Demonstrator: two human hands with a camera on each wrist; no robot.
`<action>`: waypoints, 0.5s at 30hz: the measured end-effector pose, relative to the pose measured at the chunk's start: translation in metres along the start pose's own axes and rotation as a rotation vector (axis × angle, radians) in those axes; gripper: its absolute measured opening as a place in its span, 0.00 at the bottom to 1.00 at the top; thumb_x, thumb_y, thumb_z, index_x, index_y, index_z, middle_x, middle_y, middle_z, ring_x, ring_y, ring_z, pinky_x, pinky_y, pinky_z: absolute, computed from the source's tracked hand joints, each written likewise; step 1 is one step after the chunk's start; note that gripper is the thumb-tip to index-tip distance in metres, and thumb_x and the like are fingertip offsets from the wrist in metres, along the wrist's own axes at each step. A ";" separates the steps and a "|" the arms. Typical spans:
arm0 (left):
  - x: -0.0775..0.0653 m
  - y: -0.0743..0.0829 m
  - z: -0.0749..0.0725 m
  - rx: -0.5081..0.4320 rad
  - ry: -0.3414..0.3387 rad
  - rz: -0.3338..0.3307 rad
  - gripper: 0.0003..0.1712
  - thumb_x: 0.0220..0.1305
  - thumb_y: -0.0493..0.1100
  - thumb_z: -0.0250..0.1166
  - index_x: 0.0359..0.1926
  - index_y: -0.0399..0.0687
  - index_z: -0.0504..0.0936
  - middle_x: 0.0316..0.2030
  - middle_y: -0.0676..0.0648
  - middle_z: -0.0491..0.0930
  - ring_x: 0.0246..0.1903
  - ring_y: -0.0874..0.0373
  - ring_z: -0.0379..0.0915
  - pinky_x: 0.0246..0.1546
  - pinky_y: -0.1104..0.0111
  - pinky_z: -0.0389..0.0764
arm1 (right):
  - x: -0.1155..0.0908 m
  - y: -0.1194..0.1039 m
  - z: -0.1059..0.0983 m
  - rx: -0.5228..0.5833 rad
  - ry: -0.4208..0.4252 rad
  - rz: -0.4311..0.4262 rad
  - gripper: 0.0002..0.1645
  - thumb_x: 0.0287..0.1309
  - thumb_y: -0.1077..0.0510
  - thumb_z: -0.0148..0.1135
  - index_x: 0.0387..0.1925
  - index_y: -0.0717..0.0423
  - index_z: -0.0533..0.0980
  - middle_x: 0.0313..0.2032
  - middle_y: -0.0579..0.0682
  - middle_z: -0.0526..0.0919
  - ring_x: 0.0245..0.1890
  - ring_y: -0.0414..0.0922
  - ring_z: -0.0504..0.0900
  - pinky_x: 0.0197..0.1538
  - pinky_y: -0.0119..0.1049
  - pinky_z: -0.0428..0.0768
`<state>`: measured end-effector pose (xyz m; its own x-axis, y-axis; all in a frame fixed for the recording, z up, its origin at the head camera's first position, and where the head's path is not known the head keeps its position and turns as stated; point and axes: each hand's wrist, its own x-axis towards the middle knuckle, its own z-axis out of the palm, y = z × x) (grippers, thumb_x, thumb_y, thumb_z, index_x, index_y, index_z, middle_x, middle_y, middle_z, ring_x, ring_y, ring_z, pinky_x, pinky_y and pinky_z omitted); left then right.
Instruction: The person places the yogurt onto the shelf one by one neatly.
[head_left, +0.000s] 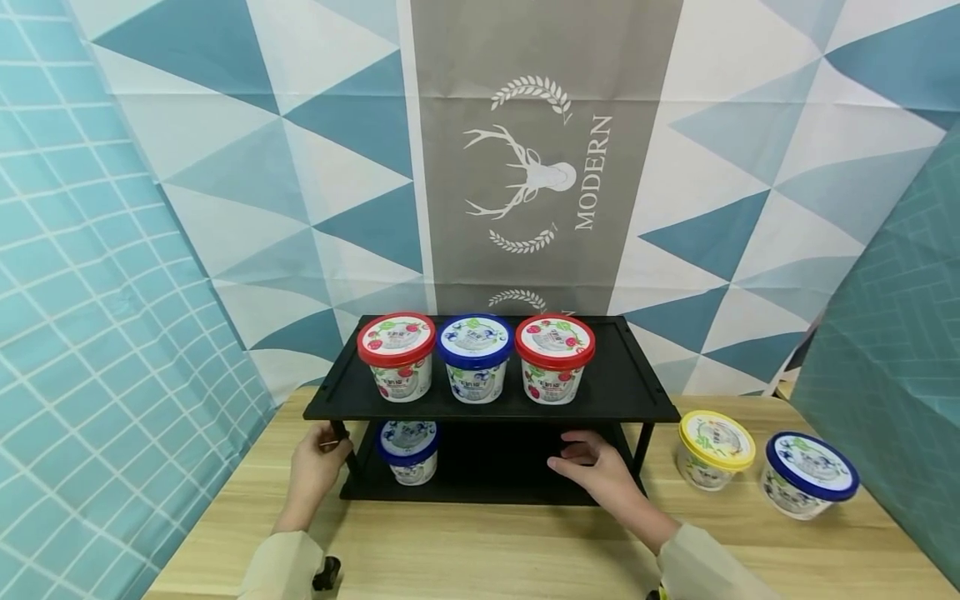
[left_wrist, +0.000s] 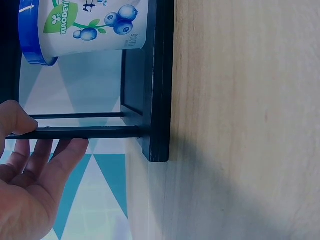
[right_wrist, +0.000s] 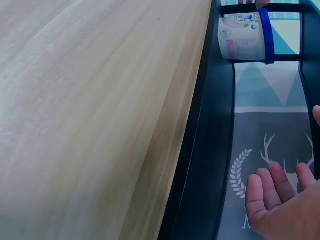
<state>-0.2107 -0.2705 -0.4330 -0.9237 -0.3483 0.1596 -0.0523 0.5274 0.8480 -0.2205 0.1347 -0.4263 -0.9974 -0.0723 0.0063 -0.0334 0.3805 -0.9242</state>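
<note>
- fingers of the left hand [head_left: 315, 467] pinch the left front post [left_wrist: 100, 133] of the black rack [head_left: 624, 367], which stands on the counter [head_left: 465, 550].
- fingers of the right hand [head_left: 600, 477] are apart, loosely bent round nothing, near the right front post [head_left: 642, 450].
- steadying well likely means even pressure, keeping the three upper cups [head_left: 476, 383] level.
- lower shelf [head_left: 502, 467] has room right of its blue-lidded cup [head_left: 412, 467]; outside the rack's right edge, a yellow-lidded cup [head_left: 714, 450] limits sideways movement.
</note>
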 end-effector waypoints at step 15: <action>0.001 0.000 -0.001 0.013 -0.006 -0.001 0.16 0.63 0.38 0.56 0.51 0.35 0.71 0.50 0.32 0.75 0.52 0.41 0.73 0.42 0.69 0.79 | -0.012 0.010 -0.039 -0.031 0.062 0.026 0.33 0.52 0.45 0.67 0.56 0.54 0.70 0.47 0.56 0.79 0.46 0.46 0.79 0.43 0.36 0.79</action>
<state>-0.2109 -0.2714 -0.4326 -0.9258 -0.3443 0.1560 -0.0581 0.5375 0.8412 -0.2111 0.1754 -0.4208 -1.0000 -0.0051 0.0071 -0.0086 0.4101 -0.9120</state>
